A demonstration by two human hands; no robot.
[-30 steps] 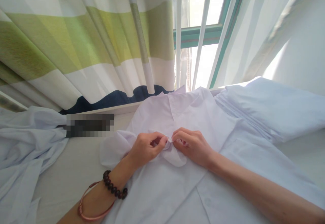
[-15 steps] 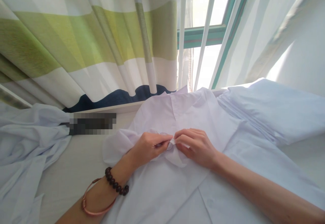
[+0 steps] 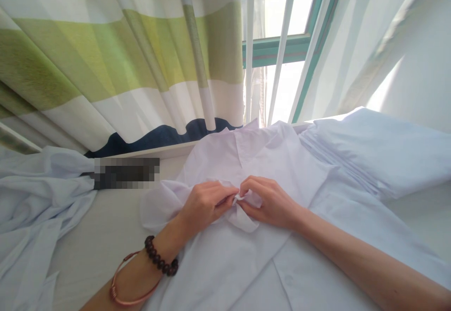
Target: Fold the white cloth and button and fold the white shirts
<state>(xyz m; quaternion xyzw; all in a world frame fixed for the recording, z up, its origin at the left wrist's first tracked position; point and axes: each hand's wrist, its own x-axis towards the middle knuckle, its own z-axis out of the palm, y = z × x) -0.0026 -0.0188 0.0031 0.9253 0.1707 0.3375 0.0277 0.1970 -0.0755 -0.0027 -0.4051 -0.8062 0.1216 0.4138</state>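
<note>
A white shirt [image 3: 218,153] lies spread in front of me, its front edge bunched up in the middle. My left hand [image 3: 207,205] pinches the bunched cloth between thumb and fingers. Right beside it, my right hand [image 3: 269,200] has thumb and forefinger closed on the same fold, fingertips nearly touching the left ones. Any button between the fingertips is too small or hidden to make out. On my left wrist are a dark bead bracelet [image 3: 160,257] and a copper-coloured bangle [image 3: 114,292].
Folded white clothes [image 3: 394,151] are stacked at the right. Crumpled white garments [image 3: 38,203] lie on the left, near a blurred dark object [image 3: 127,173]. A green and white curtain [image 3: 141,52] hangs behind, next to white railings [image 3: 280,52] before a window.
My right fingers have shifted at the fold, the forefinger now more bent and the thumb more in sight. My left hand keeps its pinch. The view has moved slightly.
</note>
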